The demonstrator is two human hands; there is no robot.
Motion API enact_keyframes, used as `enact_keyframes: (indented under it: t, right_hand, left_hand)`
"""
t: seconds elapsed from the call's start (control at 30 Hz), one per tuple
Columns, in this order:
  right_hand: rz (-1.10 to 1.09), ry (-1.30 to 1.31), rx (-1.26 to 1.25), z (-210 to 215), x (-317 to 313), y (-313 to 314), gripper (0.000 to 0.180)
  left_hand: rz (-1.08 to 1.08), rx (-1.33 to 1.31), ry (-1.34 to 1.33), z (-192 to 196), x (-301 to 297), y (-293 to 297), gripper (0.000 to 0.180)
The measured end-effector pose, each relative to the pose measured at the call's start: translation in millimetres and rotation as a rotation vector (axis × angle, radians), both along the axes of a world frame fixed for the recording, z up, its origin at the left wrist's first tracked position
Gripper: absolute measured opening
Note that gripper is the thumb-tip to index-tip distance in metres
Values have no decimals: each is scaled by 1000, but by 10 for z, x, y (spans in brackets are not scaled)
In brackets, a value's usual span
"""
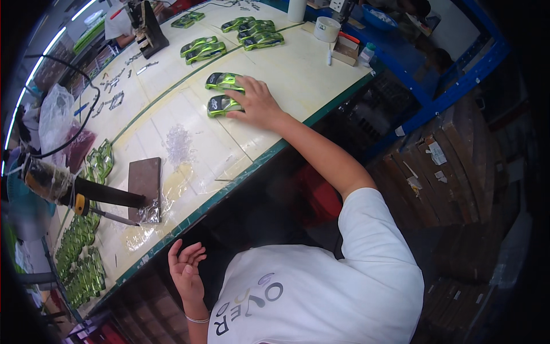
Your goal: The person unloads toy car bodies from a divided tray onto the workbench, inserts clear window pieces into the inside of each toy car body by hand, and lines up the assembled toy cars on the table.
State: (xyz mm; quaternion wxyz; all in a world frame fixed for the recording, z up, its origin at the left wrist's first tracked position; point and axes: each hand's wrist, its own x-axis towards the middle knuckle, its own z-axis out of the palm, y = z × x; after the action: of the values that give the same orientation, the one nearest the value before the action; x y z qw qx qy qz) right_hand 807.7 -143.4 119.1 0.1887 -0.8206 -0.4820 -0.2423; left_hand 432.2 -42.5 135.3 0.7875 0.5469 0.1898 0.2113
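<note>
Nearest the viewer, the left hand [186, 269] hangs below the front edge of the bench [269, 97], palm up, fingers loosely curled and spread, holding nothing; a thin bracelet [197, 319] circles its wrist. Just above this hand, on the bench surface, lie a dark rectangular block [144, 179] and crumpled clear film [150, 213]. To the hand's left, a black-handled tool [86, 189] points its tip at the film, and beyond it, along the bench edge, sits a heap of green toy car shells [80, 258].

Farther out, the right hand [258, 103] rests flat on the bench with fingers spread wide. Its fingertips touch the near green toy car body [223, 105], which lies immediately to the hand's left. A second green toy car body [224, 81] lies just beyond the first, next to the hand's upper fingers; whether they touch it cannot be told.

Beyond the right hand, well apart from it, stand a pair of green car bodies [203, 49], a cluster of further green car bodies [256, 32] and another pair at the far edge [187, 20]. To the far right of these are a white round tub [326, 28] and a white roll [297, 10]. To their left is a black press fixture [150, 28], with small metal parts [114, 86] scattered near it.
</note>
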Motion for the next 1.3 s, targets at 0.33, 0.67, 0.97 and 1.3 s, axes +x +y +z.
enact_keyframes:
  t: [0.33,0.67,0.97,1.3]
  right_hand:
    - [81,108,-58,-65,565,311,65]
    - [31,138,13,-44,795,676,70]
    - [-84,279,59,-4,709,640,71]
    - [-126,314,50,-14,376,396,66]
  left_hand:
    - [8,-2,38,-56,46,-22,65]
    - [56,16,72,-62,56,-11,63]
    - [350,216,66,-6,-268,472,33]
    - [771,1768,850,-202,-1099,2181,42]
